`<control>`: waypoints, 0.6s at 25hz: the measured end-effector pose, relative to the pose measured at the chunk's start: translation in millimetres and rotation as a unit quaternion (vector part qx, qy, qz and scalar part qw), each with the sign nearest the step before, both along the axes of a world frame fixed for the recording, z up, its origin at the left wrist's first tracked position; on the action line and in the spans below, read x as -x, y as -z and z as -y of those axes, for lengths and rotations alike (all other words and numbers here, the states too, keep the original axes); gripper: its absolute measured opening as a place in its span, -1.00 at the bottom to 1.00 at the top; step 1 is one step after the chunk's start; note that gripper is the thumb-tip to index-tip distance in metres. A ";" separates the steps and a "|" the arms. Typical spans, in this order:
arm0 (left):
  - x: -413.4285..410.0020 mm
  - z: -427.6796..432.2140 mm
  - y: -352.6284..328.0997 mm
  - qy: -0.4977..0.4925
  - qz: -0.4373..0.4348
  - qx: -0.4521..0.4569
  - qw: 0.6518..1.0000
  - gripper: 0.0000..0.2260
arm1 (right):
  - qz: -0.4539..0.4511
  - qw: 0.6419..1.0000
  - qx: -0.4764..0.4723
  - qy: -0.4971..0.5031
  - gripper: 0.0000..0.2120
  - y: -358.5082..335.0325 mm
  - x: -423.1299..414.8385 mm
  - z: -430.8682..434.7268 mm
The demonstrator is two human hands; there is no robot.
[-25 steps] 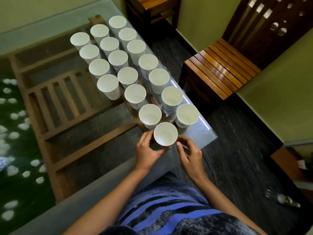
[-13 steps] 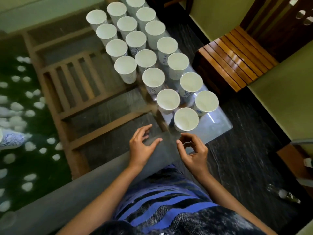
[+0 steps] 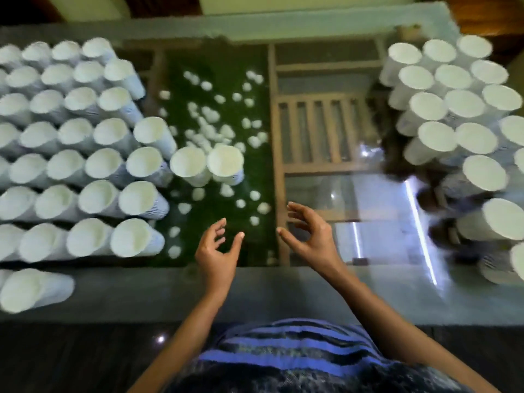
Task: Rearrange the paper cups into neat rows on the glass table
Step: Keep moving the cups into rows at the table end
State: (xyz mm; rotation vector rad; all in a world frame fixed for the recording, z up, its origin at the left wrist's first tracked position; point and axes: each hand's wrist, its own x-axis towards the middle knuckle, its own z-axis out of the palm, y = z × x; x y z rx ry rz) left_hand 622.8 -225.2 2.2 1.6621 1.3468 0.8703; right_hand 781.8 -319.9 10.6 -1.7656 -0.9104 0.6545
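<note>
Many white paper cups stand on the glass table (image 3: 368, 222). A large block of cups (image 3: 85, 165) fills the left side in several rows. Two cups (image 3: 207, 168) stand apart just right of that block. Another group of cups (image 3: 453, 109) in rows runs down the right side. My left hand (image 3: 218, 248) and my right hand (image 3: 309, 236) hover above the table's near middle, fingers loosely spread, holding nothing. Neither hand touches a cup.
One cup (image 3: 31, 290) stands alone near the front left edge. Beneath the glass lie a wooden frame (image 3: 320, 129) and a green mat with white pebbles (image 3: 215, 120). The frame is blurred by head motion.
Both hands let go of the cup at the near end of the right rows and drew back. My view swung left, bringing the big left block of cups into sight.
</note>
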 end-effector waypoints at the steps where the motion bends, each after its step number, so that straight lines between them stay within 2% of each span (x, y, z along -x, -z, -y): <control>1: 11.8 -14.7 -0.1 -0.014 0.004 0.005 1.000 -0.61 | -0.004 1.000 0.006 -0.021 -0.49 -1.4 11.5 -21.9; 3: 26.3 -40.8 -0.9 -0.023 0.015 0.018 0.999 -0.56 | -0.014 0.999 0.019 -0.036 -0.44 -4.8 28.7 -61.4; 10: 7.0 -113.4 3.6 -0.008 0.029 0.051 0.998 -0.39 | 0.001 0.997 0.061 0.048 -0.22 -0.2 27.3 -136.6; 13: -6.4 -135.8 9.1 -0.018 0.024 0.035 0.999 -0.33 | 0.008 0.997 0.064 0.046 -0.13 6.6 19.4 -158.8; 15: -12.4 -146.1 10.9 -0.026 0.015 0.011 0.999 -0.33 | 0.015 0.998 0.056 0.036 -0.14 7.7 18.2 -170.8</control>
